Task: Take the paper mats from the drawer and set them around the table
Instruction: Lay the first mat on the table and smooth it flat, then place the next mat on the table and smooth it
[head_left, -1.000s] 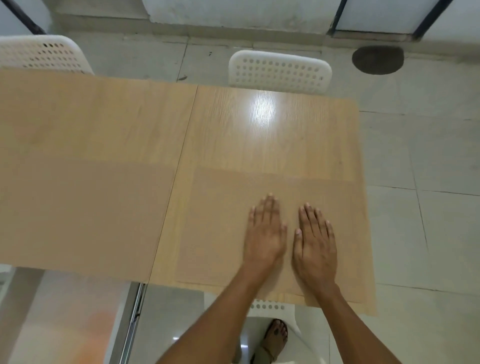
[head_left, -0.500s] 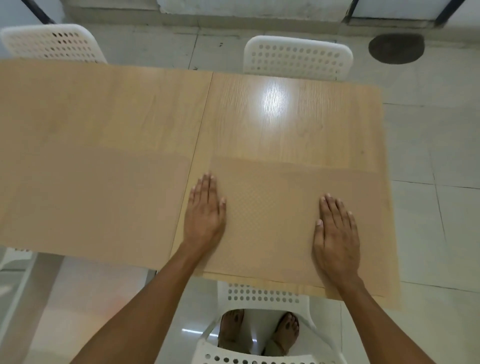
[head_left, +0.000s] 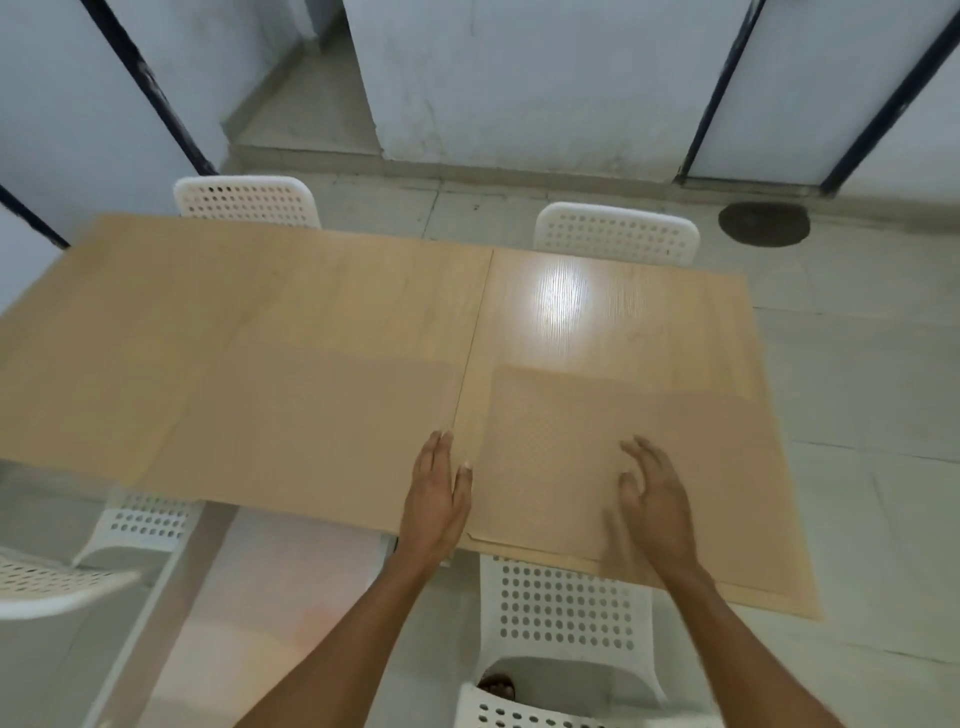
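Left hand (head_left: 435, 506) lies flat, fingers straight and together, on the near edge of the long light-wood laminate table (head_left: 332, 312), right at the seam beside the left border of the tan rectangular paper mat (head_left: 582, 447). Half a second ago it lay just onto that border; now it sits a touch further left. Right hand (head_left: 655, 506) is blurred over the mat's middle, fingers spread and loosely bent, gripping nothing; earlier it pressed flat nearer the right side, so it has come inward and lifted, though contact with the paper can't be told. The mat stays on the table's right half, near edge just short of the table edge. A second, larger tan paper mat (head_left: 249, 415) covers the left half. View has tilted up: white perforated plastic chairs (head_left: 615, 234) and grey wall panels now show beyond.
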